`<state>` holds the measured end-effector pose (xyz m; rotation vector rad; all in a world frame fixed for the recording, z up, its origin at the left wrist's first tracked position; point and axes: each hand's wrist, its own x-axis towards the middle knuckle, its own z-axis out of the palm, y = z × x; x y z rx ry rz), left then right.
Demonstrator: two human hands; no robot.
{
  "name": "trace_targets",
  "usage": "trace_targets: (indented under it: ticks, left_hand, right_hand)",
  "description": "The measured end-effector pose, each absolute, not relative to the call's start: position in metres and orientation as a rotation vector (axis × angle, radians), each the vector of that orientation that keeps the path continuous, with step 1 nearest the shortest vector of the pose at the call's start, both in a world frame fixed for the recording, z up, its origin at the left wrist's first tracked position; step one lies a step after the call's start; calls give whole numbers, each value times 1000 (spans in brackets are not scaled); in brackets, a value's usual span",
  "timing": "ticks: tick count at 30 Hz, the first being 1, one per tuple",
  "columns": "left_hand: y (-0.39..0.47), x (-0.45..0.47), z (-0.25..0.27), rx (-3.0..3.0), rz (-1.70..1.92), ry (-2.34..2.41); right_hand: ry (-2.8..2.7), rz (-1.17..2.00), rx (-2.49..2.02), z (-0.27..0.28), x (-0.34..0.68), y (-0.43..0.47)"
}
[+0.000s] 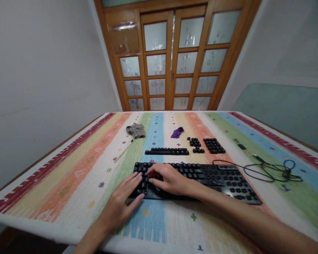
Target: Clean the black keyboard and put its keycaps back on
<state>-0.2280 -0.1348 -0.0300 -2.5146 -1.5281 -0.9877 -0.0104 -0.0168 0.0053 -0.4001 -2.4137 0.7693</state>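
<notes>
A black keyboard [196, 176] lies near the front of the table. Its right part shows sockets without keycaps, while caps sit on the left and middle. My left hand [123, 199] rests on the keyboard's left end, fingers stretched out and thumb at the front edge. Over the left-middle keys, my right hand [166, 178] is curled, thumb and fingertips close together. What its fingers hold, if anything, is hidden; a small red spot shows near them. Behind the keyboard lie a long row of loose keycaps [166, 151], a small cluster of keycaps [195, 143] and a block of keycaps [214, 145].
A grey cloth [136, 131] and a thin white stick with a dark tip [124, 151] lie at the left back. A purple cloth [177, 132] is farther back. On the right, a black cable [274, 171] lies coiled near a small black piece [242, 146].
</notes>
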Motion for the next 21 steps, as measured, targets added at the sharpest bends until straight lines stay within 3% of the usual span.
trace_targets:
  ticks: [7, 21]
  left_hand:
    - [-124, -217, -28, -2486, -1020, -1609]
    - [-121, -220, -27, -2470, -1032, -1635]
  right_hand:
    - [-2440, 454, -280, -17, -16, -39]
    - [-2404, 364, -307, -20, -15, -40]
